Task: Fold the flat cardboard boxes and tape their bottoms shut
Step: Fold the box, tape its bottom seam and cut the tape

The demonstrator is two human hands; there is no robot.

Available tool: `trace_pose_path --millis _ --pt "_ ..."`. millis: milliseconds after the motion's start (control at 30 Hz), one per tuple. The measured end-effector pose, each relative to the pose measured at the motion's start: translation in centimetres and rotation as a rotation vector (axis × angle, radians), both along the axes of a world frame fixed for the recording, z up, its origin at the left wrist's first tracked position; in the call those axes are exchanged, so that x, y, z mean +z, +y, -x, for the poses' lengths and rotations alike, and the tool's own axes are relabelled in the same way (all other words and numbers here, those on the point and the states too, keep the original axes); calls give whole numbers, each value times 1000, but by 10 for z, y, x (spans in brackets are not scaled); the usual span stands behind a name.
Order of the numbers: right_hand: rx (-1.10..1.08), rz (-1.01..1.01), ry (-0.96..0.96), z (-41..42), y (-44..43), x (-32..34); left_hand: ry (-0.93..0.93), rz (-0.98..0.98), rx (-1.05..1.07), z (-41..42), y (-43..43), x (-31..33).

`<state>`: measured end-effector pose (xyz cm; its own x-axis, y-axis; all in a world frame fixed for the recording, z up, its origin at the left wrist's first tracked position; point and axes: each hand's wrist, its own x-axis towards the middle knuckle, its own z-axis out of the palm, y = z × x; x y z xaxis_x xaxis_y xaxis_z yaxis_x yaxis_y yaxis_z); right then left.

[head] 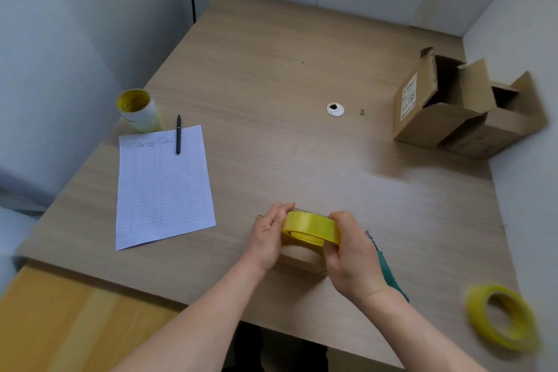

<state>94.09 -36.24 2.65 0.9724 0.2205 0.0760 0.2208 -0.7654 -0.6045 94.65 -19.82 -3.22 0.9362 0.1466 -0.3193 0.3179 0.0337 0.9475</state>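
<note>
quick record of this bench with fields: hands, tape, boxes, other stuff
left hand: straight fingers pressed against the left side of the small box
right hand: grips the yellow tape roll on top of that box
done boxes: folded boxes at the far right of the table, top flaps open
extra tape: spare roll at the near right; stacked rolls at the far left
other: lined sheet with a pen across its top edge

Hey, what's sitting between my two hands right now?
In the head view, a yellow tape roll sits between the left hand and right hand, over a small cardboard box.
</note>
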Motion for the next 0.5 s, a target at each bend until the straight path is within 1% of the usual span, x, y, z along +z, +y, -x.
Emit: trace_pose_path --millis 67,167,233,267,333,367,433,500 --pt "-19 -79 196 -11 -6 8 -10 35 41 0 0 -3" --pt "12 -345 420 -27 -18 16 -40 47 84 0 -1 -3" --pt "72 -573 512 -32 -25 18 -46 13 85 0 -3 -4" --pt "74 -648 501 -34 -29 20 -50 -20 74 1 -3 -5" --pt "40 -677 402 -39 -38 22 -67 -86 45 3 -3 -5" --pt "14 -651 361 -40 -43 24 -77 -102 38 3 -2 -6" --pt "-21 -557 318 -42 -54 25 -79 -123 23 4 -1 -8" --pt "-37 -416 273 -41 -66 26 -68 -140 9 4 0 -8"
